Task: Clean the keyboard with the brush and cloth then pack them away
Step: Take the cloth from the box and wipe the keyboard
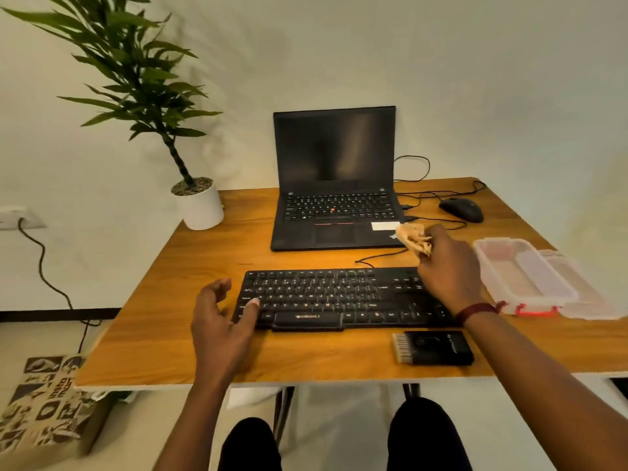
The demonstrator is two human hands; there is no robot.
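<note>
1. Head view, counts: 1 keyboard (339,299), 1 brush (433,348), 1 cloth (414,237), 1 laptop (334,185), 1 mouse (462,209), 1 container (523,277) with 1 lid (584,290), 1 potted plant (200,207), 2 hands.
2. The left hand (221,321) is at the keyboard's left end with its fingers loosely spread. Its thumb tip lies over the end keys; cannot tell if it presses.
3. The right hand (448,266) is above the keyboard's far right corner, pinching the crumpled cloth, which is raised in front of the laptop's near right corner.
4. The keyboard lies centred on the table (204,334), parallel to its near edge.
5. The brush lies flat between the keyboard and the near edge, right of centre, just apart from the keyboard.
6. The container sits open at the right edge, with the lid just beside it on the right.
7. Room: a wide strip of wood shows left of the keyboard, and a narrower band along the near edge.
8. Materials: grained wood tabletop, black plastic keyboard, tan wrinkled cloth, black blocky brush with pale bristles on its left end, clear plastic container with a red clip, white round pot.
</note>
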